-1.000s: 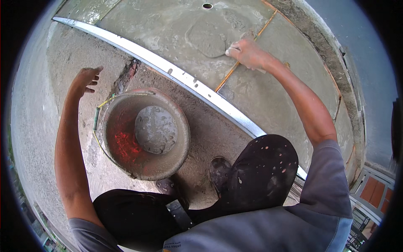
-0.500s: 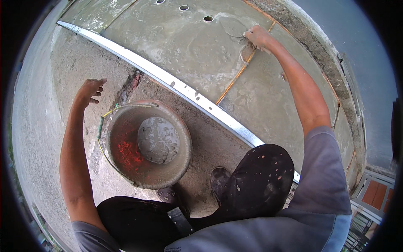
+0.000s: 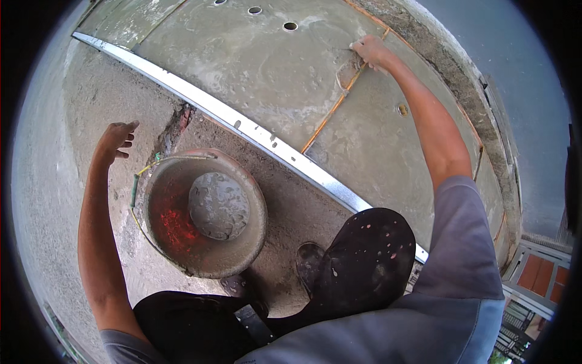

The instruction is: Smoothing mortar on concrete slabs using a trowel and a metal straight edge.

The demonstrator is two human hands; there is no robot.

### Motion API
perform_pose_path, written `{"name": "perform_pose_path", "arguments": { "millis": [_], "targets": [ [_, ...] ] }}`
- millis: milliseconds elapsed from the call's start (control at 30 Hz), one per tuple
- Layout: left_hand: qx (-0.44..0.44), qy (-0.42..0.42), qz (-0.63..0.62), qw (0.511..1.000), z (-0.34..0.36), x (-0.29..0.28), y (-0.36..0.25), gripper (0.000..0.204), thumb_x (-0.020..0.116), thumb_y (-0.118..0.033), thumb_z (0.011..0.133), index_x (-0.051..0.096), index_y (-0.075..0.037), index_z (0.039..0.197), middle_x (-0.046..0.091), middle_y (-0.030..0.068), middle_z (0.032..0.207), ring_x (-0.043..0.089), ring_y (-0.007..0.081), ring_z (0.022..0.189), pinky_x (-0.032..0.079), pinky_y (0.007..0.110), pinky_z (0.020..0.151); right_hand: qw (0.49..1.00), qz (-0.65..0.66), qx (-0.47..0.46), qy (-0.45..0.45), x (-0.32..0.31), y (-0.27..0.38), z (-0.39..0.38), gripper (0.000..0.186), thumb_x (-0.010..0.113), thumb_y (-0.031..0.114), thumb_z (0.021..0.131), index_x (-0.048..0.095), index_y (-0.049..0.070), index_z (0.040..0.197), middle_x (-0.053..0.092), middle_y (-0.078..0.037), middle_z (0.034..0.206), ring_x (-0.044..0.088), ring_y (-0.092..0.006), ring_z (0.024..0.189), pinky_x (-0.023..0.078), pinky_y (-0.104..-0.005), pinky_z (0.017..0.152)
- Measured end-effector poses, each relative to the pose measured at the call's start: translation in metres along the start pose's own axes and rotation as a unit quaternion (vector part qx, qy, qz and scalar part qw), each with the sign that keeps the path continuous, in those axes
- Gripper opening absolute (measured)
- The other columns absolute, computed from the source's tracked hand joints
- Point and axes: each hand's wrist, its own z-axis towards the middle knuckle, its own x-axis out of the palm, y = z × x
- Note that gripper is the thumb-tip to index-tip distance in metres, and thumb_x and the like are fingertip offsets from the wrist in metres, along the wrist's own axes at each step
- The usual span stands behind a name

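Fingers of the right hand are closed on a small trowel, whose flat blade is pressed onto the wet cement just below and to the left of the knuckles. The blade is smeared grey and its outline is partly lost against the surface. An orange string is stretched across the cement and passes right under the trowel, running on toward the body from there. Three round holes are seen in the cement to the left of this hand and a little beyond it. A long metal straightedge is laid along the near edge of the wet cement, well apart from the right hand and nearer the body.

On the other side of the straightedge, the left hand is held open, fingers spread and slightly curled, with nothing gripped; whether it touches the rough floor beneath cannot be told. Just to the right of that hand and nearer the body, a round bucket is set on the floor, with a lump of grey mortar in it.
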Motion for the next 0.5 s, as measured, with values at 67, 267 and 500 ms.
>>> {"name": "perform_pose_path", "arguments": {
  "millis": [67, 267, 500],
  "targets": [
    [0.004, 0.000, 0.002, 1.000, 0.002, 0.002, -0.008, 0.065, 0.064, -0.053, 0.090, 0.058, 0.002, 0.123, 0.061, 0.0190, 0.118, 0.059, 0.0375, 0.111, 0.051, 0.060, 0.088, 1.000, -0.013, 0.014, -0.024, -0.010, -0.013, 0.018, 0.044, 0.060, 0.035, 0.092, 0.063, -0.008, 0.081, 0.060, -0.015, 0.061, 0.060, -0.0256, 0.050, 0.048, -0.0426, 0.044],
    [0.002, -0.002, 0.003, 1.000, 0.004, 0.001, -0.002, 0.066, 0.064, -0.053, 0.090, 0.057, 0.002, 0.125, 0.061, 0.0194, 0.118, 0.059, 0.0382, 0.112, 0.052, 0.058, 0.087, 0.996, 0.084, 0.043, -0.009, -0.003, -0.011, 0.009, 0.041, 0.057, 0.038, 0.096, 0.058, 0.001, 0.079, 0.057, -0.007, 0.067, 0.056, -0.0179, 0.049, 0.047, -0.0363, 0.040],
    [0.003, 0.001, 0.014, 1.000, 0.008, 0.003, -0.003, 0.068, 0.065, -0.055, 0.089, 0.057, 0.001, 0.126, 0.061, 0.0196, 0.120, 0.058, 0.0388, 0.115, 0.051, 0.059, 0.089, 0.996, 0.079, 0.045, 0.025, 0.017, 0.020, -0.043, 0.042, 0.056, 0.035, 0.096, 0.062, -0.005, 0.084, 0.060, -0.011, 0.065, 0.059, -0.0207, 0.049, 0.049, -0.0376, 0.042]
  ]
}}
